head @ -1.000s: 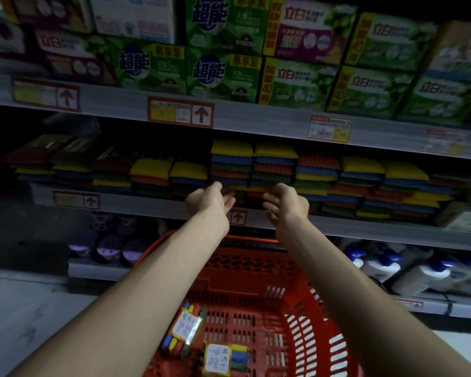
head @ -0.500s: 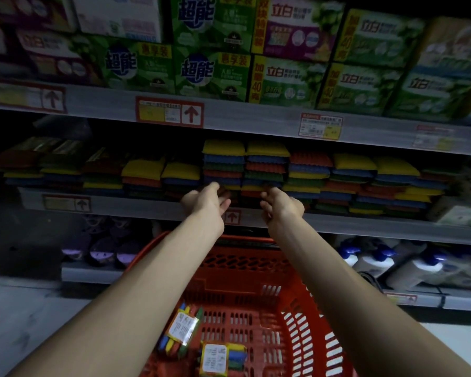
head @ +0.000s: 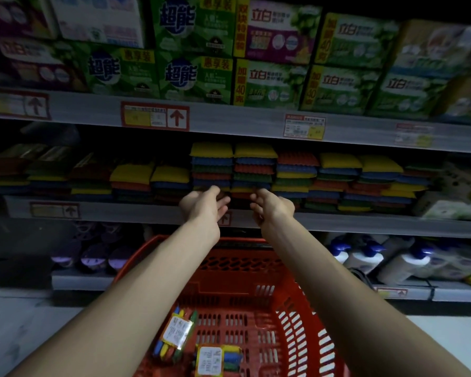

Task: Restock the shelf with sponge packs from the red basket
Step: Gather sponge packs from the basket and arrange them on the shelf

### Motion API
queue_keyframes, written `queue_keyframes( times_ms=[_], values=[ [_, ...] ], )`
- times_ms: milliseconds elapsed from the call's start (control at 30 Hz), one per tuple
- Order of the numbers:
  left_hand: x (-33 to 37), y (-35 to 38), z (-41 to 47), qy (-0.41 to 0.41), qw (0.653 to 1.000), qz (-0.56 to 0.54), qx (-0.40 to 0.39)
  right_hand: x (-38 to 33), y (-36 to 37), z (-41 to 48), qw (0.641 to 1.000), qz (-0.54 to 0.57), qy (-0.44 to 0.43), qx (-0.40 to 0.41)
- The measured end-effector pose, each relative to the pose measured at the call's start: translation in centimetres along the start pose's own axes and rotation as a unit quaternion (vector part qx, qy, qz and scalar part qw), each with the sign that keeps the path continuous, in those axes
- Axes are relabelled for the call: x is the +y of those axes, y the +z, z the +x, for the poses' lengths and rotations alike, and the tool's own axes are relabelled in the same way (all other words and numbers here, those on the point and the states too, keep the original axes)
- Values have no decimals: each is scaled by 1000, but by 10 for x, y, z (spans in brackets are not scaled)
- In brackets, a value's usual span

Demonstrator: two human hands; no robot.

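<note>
While the left hand (head: pixel 203 205) and right hand (head: pixel 272 208) are hovering at the shelf (head: pixel 365 223) edge, fingers relaxed and grasping nothing visible, the sponge stacks (head: pixel 233 170) are sitting just behind them. Two sponge packs (head: pixel 174 336) are lying in the red basket (head: pixel 297 322) below. Recommended: squaring the stack fronts flush before reaching down for another pack.

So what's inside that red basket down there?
Two sponge packs with white labels lie on the red basket's floor, toward its left side. The forearms cover part of the interior, and the near end runs out of the picture, so more could be hidden there.
</note>
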State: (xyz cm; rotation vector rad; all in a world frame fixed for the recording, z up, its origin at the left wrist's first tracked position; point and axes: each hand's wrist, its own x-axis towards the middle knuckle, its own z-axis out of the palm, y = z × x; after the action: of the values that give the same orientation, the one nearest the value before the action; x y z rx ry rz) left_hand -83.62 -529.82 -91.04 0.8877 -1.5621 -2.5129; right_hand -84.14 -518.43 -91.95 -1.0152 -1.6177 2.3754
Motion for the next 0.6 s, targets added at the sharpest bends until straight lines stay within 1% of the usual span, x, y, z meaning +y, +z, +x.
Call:
queue_keyframes(
  times_ms=[100,267,400,500,600],
  values=[
    [-7,4,-2,32,998,49,-19,-3,-8,1,1000,-4,-2,-4],
    [-15,13,-11,74,989,96,-80,-18,-37,1,1000,10,-14,15],
    [-21,18,-16,73,985,108,-113,-30,-54,3,999,22,-34,20],
    [-24,22,-16,63,985,103,-122,-35,-62,7,999,15,-42,27],
    [-28,26,-16,54,986,98,-121,-37,-67,12,999,12,-51,14]
  ],
)
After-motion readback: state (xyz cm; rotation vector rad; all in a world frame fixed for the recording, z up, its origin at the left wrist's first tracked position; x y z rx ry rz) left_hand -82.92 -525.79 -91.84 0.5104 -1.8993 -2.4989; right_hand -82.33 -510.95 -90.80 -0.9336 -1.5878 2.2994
